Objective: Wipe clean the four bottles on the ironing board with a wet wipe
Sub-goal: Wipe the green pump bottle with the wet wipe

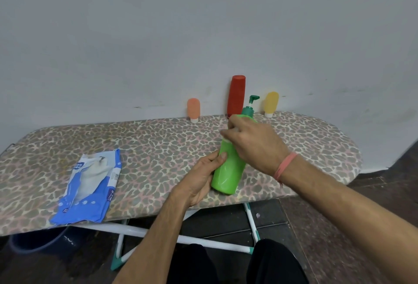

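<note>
Steadying the green pump bottle [228, 166] near the ironing board's [158, 139] front edge, the left hand [201, 178] curls round its lower body so it stays tilted, base toward the person. The right hand [251, 143] closes over the bottle's shoulder; a pale scrap at its fingertips is probably the wet wipe, though I cannot tell for sure. Holding both ends likely lets the bottle be turned while rubbed. Along the back edge, against the wall, stand the orange bottle [193, 109], red bottle [236, 95] and yellow bottle [271, 102], well apart from the hands. The wipes packet [90, 184] lies toward the front left corner.
</note>
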